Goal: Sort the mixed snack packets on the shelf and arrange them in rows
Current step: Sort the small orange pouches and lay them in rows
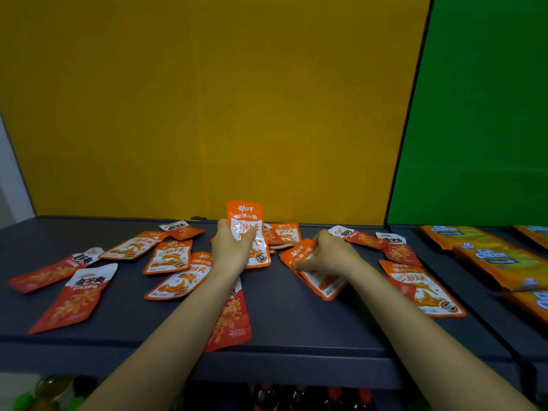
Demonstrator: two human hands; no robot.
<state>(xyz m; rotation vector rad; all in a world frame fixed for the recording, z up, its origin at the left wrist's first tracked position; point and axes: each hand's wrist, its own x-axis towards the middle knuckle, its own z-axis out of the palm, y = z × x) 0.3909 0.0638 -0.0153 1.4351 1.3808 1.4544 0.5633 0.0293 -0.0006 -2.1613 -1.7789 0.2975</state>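
1. Clearly, the left hand (234, 247) grips one orange packet (247, 221), fingers curled round its lower half. The packet stands upright above the back middle of the dark grey shelf (296, 327).
2. The right hand (332, 254) pinches a small stack of orange packets (315, 275), thumb on top. The stack is tilted, its lower edge at or just above the shelf. It seems to be two or three packets, but the edges blur together.
3. Loose orange packets (170, 257) lie flat left of the left forearm, some overlapping. More sit behind the raised packet, and another orange packet (425, 290) lies to the right of the right forearm.
4. Red-and-white packets (75, 301) are scattered among them: two at far left, one partly under the left forearm near the front edge, and others toward the back on both sides.
5. Yellow Cal Cheese packs (501, 264) lie in rows on the neighbouring shelf at right.
6. Behind stands a yellow back panel (207, 114), with a green panel (480, 114) beside it.
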